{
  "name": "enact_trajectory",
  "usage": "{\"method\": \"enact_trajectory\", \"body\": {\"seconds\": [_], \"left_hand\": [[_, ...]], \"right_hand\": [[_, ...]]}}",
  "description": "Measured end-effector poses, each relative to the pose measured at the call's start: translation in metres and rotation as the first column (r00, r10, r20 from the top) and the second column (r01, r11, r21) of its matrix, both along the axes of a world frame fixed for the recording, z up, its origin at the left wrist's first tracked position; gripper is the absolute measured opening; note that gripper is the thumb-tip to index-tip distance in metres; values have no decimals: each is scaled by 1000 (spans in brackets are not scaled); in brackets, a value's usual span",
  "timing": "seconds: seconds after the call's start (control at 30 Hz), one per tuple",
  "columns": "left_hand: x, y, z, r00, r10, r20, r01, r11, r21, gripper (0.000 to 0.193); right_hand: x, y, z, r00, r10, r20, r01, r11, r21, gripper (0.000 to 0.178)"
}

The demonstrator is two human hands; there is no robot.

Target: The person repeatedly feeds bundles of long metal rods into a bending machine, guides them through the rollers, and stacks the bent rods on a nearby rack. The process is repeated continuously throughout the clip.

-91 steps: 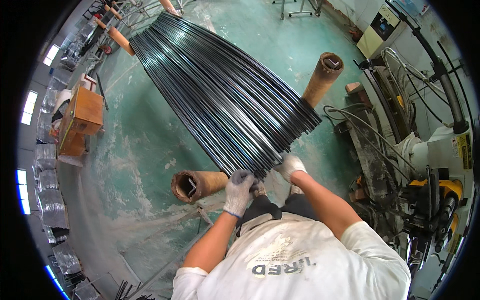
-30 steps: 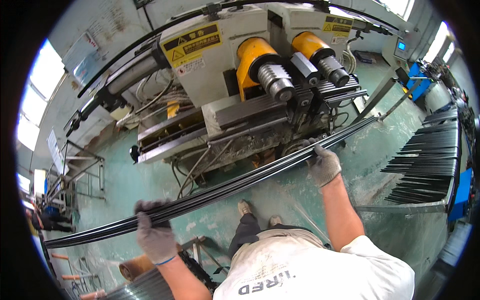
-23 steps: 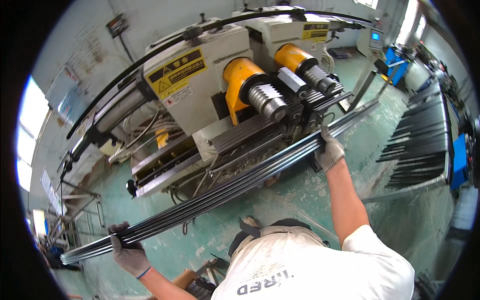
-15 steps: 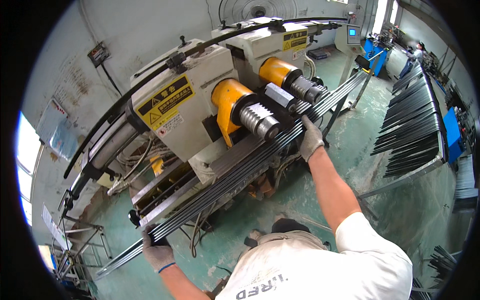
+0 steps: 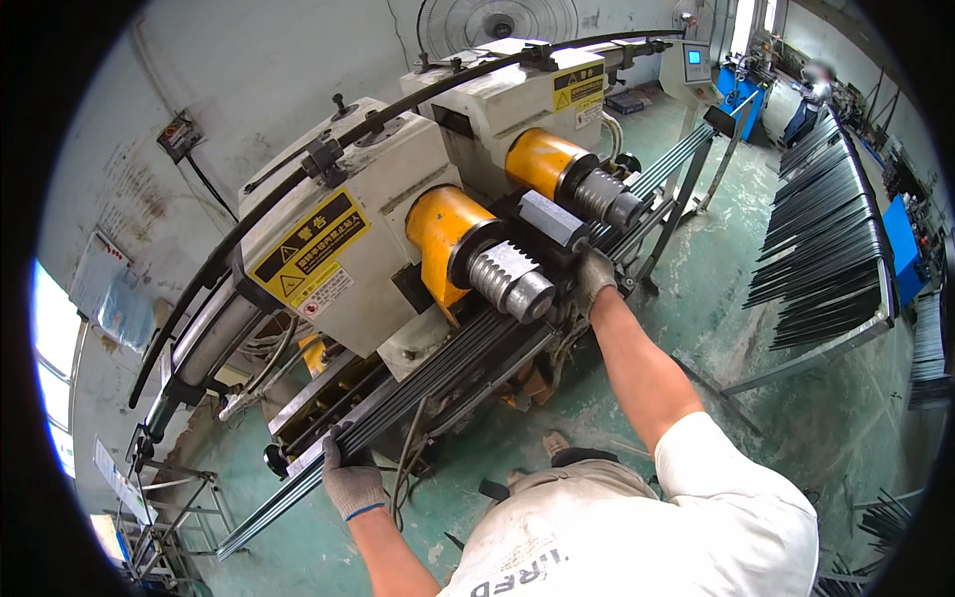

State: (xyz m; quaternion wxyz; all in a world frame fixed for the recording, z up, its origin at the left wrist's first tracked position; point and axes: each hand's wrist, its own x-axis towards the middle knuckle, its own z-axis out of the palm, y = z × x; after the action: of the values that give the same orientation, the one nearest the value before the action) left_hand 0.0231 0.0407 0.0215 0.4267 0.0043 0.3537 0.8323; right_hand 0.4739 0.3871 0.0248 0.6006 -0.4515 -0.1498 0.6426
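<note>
A bundle of long, thin, dark metal rods (image 5: 438, 376) slants across the front of the machine, from the lower left up to the upper right. My left hand (image 5: 353, 486), in a grey knit glove with a blue cuff, is closed round the bundle near its lower-left end, thumb on top. My right hand (image 5: 595, 279), gloved too, is closed at the bundle's front edge, just below a grey hexagonal block (image 5: 550, 221); its fingertips are partly hidden. Above the rods two ridged steel rollers (image 5: 505, 279) stick out of orange cylinders (image 5: 453, 224).
The large off-white machine (image 5: 328, 249) carries yellow warning labels and a curved black hose. On the right, a rack (image 5: 811, 353) holds many dark rods. A control box (image 5: 686, 70) stands beyond the machine, and another person (image 5: 811, 104) is at the far right.
The rods have shifted up and inward against the machine, under the rollers. My left hand has moved right and slightly up; my right hand has come slightly left, closer to the hexagonal block.
</note>
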Motion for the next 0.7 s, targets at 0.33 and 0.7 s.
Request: {"method": "enact_trajectory", "body": {"seconds": [0.33,0.7], "left_hand": [[-78,-30,-17,985,169,-34,-168,985,29,30],[50,43,-1,986,136,98,-134,991,-27,34]], "right_hand": [[-1,-20,27,992,-99,73,105,991,-89,34],[23,-58,-26,940,-272,204,242,957,161,38]]}}
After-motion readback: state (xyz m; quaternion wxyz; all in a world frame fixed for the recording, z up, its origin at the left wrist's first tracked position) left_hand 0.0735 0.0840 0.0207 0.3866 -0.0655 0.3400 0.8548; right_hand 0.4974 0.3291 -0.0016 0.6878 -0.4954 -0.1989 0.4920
